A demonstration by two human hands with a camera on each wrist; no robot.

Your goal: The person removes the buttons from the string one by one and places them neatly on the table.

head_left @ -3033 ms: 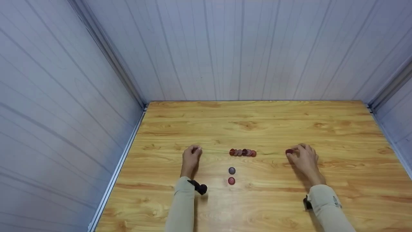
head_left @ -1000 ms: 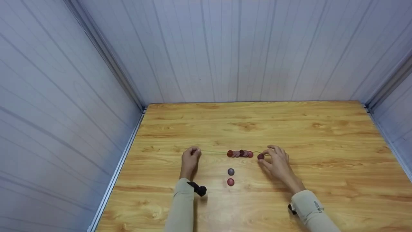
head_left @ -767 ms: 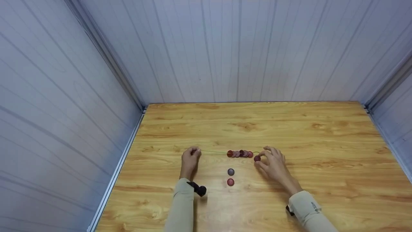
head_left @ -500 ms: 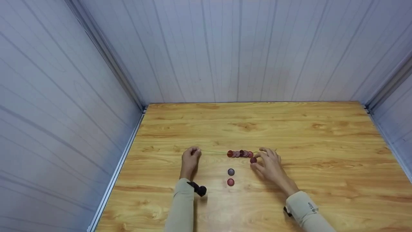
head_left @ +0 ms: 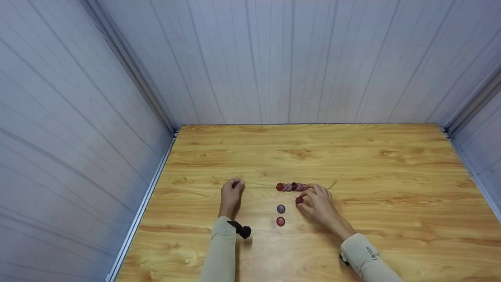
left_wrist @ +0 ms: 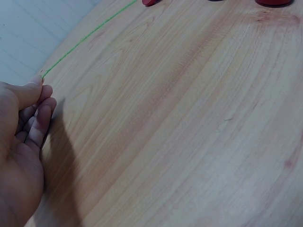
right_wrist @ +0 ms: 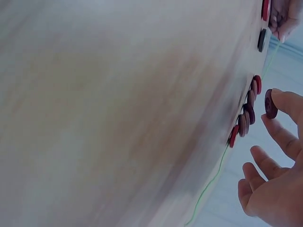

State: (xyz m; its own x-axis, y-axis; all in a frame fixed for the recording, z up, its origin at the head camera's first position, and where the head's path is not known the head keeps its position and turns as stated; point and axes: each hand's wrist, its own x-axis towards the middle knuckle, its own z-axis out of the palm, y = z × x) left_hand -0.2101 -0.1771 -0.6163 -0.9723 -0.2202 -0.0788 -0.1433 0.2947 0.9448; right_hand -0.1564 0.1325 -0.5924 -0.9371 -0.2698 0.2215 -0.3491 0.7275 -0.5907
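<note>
My left hand [head_left: 231, 194] pinches one end of a thin green string [left_wrist: 87, 37] between thumb and fingers, close to the tabletop. From there the string runs right to a row of several overlapping buttons [head_left: 289, 187], red, mauve and dark, which appear threaded on it. My right hand [head_left: 323, 207] pinches a single dark red button [right_wrist: 271, 104] between thumb and index finger, its other fingers spread. In the right wrist view this button is apart from the row, with no string seen through it. Past the row, the string's right end [head_left: 332, 184] lies loose.
On the wooden table [head_left: 391, 164], a grey button [head_left: 281, 209] and a red button [head_left: 280, 221] lie in front of the row, one nearer than the other. Pale panel walls [head_left: 289, 62] stand behind and at both sides.
My right hand has come left with the dark red button, from far right to just in front of the row's right end. The string's right end now shows free. The left hand stays put.
</note>
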